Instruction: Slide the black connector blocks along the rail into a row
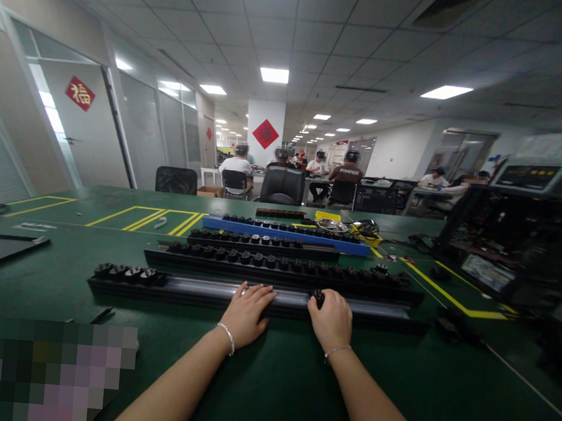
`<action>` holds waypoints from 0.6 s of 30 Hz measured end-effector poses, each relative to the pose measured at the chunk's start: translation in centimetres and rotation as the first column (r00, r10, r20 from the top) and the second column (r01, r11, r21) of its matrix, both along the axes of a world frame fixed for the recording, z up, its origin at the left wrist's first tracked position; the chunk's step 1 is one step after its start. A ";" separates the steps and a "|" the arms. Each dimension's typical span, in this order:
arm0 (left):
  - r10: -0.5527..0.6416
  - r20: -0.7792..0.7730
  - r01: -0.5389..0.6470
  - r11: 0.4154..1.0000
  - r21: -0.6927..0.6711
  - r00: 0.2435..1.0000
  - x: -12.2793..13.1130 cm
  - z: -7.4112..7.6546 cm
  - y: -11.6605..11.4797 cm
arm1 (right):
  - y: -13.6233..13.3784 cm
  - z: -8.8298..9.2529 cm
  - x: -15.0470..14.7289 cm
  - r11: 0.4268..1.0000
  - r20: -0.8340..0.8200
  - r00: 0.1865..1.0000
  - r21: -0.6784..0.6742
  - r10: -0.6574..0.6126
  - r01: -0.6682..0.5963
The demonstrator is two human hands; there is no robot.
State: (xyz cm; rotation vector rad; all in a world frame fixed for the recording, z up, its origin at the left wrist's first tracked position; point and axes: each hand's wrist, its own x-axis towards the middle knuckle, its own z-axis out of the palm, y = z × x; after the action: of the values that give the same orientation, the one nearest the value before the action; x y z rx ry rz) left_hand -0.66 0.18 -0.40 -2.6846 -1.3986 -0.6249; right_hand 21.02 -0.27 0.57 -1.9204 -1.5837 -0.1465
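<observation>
A long black rail [197, 289] with a shiny channel lies across the green table [272, 378] in front of me. Several small black parts [130, 273] sit in its left end. My left hand [247, 313] rests on the rail's front edge, fingers stretched flat. My right hand [331, 318] is curled at the rail, pinching a small black part [319, 297] over the channel. Both wrists wear thin bracelets.
Behind lie two more black rails full of parts [277, 262] and a blue rail [284, 230]. A yellow tray with a metal bowl [332, 225] stands farther back. A dark machine [511, 248] fills the right side. Several people sit at desks beyond.
</observation>
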 end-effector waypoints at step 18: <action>0.006 0.010 -0.006 1.000 0.011 1.000 0.1 -0.1 0.0 | 0.2 -0.6 1.4 0.998 0.006 0.999 0.049 0.037 -0.038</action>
State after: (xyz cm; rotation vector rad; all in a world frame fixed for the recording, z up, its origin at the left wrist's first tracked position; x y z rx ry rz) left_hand -0.55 0.19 -0.48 -2.6718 -1.4013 -0.6438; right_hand 22.46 -0.05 -0.01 -1.8535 -1.6040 -0.1729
